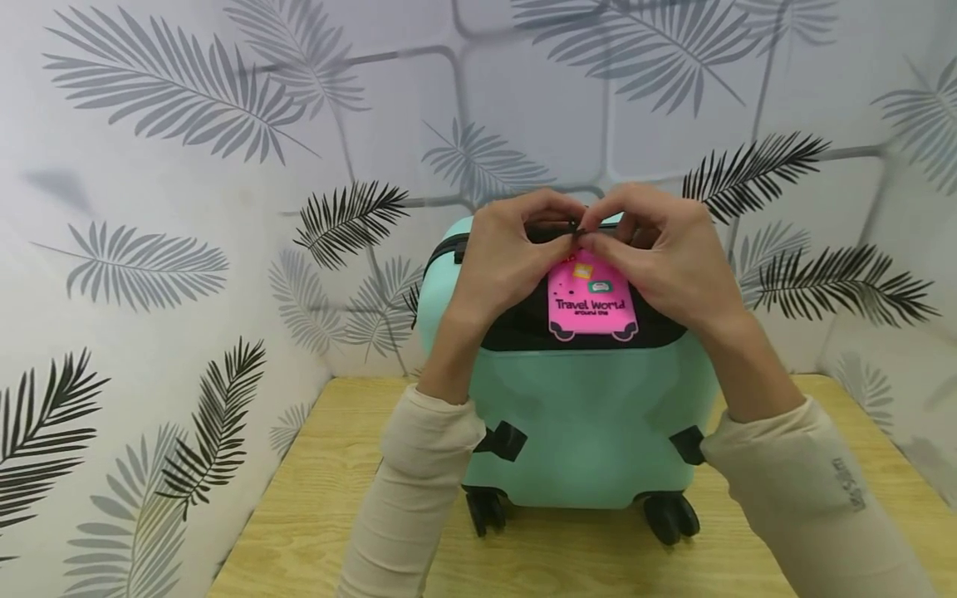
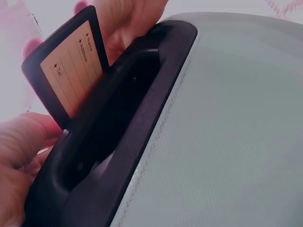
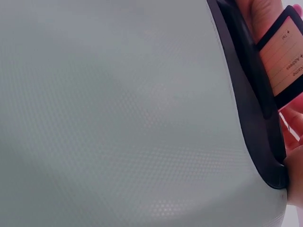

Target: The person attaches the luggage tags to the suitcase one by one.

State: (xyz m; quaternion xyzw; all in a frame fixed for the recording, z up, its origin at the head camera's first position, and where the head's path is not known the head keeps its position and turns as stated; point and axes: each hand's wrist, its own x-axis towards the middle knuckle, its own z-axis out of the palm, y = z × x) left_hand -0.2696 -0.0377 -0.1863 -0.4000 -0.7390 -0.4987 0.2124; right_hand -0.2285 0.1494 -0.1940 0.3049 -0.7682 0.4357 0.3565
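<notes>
A mint-green suitcase stands on its wheels. A pink luggage tag printed "Travel World" hangs over the black panel around its carry handle. My left hand and right hand meet at the tag's top edge, thumbs and forefingers pinching its small dark strap. Most of the strap is hidden by the fingertips. In the left wrist view, the tag's back shows a card with Name, Address and Tel lines, close against the handle. The right wrist view shows the same card beside the handle.
A wood-grain table lies under the suitcase. Black wheels and black corner pieces show low on the case. Behind is a pale wall covering with grey and black feather-like leaves.
</notes>
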